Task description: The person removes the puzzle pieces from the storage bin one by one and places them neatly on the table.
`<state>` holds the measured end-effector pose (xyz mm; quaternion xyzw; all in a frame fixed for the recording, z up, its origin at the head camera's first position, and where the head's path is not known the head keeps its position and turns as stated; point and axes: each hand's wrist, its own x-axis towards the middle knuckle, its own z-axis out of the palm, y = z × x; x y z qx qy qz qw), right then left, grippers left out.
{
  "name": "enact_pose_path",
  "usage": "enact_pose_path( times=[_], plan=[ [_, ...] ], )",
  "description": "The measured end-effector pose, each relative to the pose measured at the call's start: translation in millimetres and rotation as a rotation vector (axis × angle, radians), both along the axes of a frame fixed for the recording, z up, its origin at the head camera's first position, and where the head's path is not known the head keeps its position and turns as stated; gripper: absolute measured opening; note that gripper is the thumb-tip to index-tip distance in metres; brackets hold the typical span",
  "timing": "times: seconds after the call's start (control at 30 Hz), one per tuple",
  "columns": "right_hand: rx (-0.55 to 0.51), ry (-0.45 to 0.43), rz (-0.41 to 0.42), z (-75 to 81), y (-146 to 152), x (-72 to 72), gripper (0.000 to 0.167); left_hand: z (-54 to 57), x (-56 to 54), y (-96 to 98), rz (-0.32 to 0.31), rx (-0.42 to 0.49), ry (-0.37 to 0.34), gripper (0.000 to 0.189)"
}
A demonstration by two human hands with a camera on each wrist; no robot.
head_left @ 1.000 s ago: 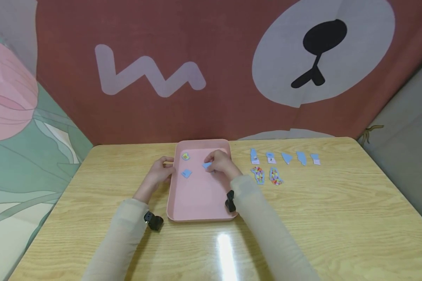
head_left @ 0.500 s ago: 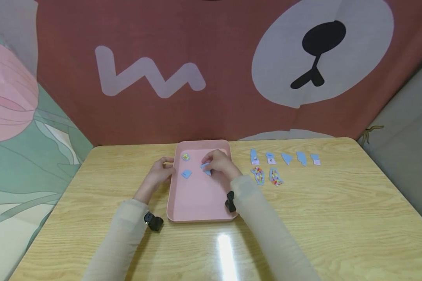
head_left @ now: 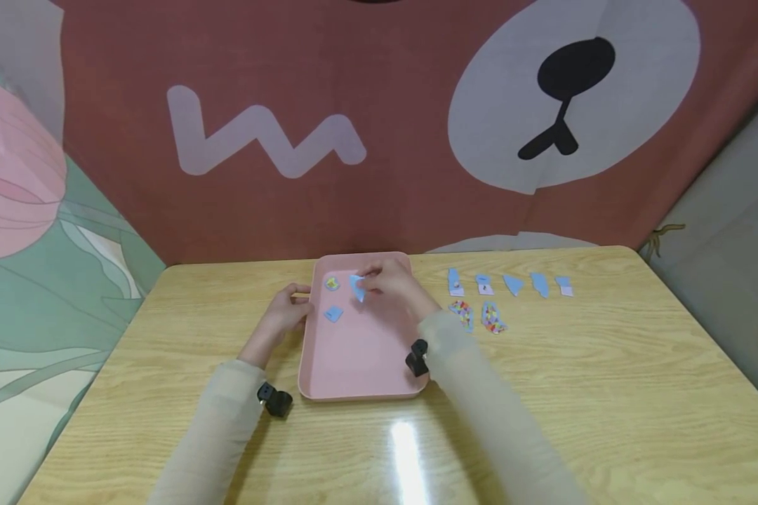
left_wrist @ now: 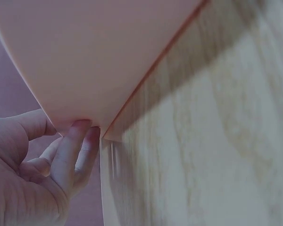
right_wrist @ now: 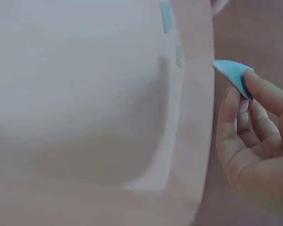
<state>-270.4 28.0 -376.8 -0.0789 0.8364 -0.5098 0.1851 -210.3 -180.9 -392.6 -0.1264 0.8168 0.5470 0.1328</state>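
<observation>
My right hand (head_left: 394, 282) pinches a flat blue puzzle piece (head_left: 357, 287) between thumb and fingers, above the upper part of the pink tray (head_left: 354, 390). The right wrist view shows this piece (right_wrist: 233, 71) tilted, held off the tray floor. At the tray's left side, my left hand (head_left: 286, 310) grips the wall; in the left wrist view its fingertips (left_wrist: 80, 123) press the outside of the wall, while the thumb tip is hidden behind the rim. Inside the tray lie a blue puzzle piece (head_left: 333, 313) and a small yellow-patterned one (head_left: 332, 283).
Right of the tray, several blue and lilac puzzle pieces (head_left: 514, 284) lie in a row on the wooden table (head_left: 606, 393). Two multicoloured pieces (head_left: 494, 318) lie below that row. A brown printed cloth (head_left: 278, 210) hangs behind the table's far edge.
My right hand has lifted the blue puzzle piece and shifted it slightly left and away from me, turning it more upright. The left hand stays at the tray's side.
</observation>
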Motion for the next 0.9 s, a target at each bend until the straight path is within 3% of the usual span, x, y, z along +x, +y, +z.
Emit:
enact_pose_path(
  times=[0.17, 0.37, 0.77, 0.9],
  plan=[
    [-0.075, -0.059, -0.015, 16.0, 9.2, 2.4, 0.033, 0.5, 0.0, 0.4, 0.002, 0.001, -0.005, 0.049],
    [-0.137, -0.069, -0.002, 26.3, 29.0, 1.7, 0.036, 1.3, 1.2, 0.9, -0.002, -0.002, -0.004, 0.049],
    [-0.16, -0.07, 0.025, 27.6, 80.1, -8.2, 0.044, -0.2, 2.9, -1.0, -0.005, -0.015, 0.014, 0.049],
    [-0.114, -0.051, 0.056, 27.5, 101.2, -9.3, 0.044, -1.7, 2.1, -2.0, -0.01, -0.028, 0.026, 0.049]
  ],
)
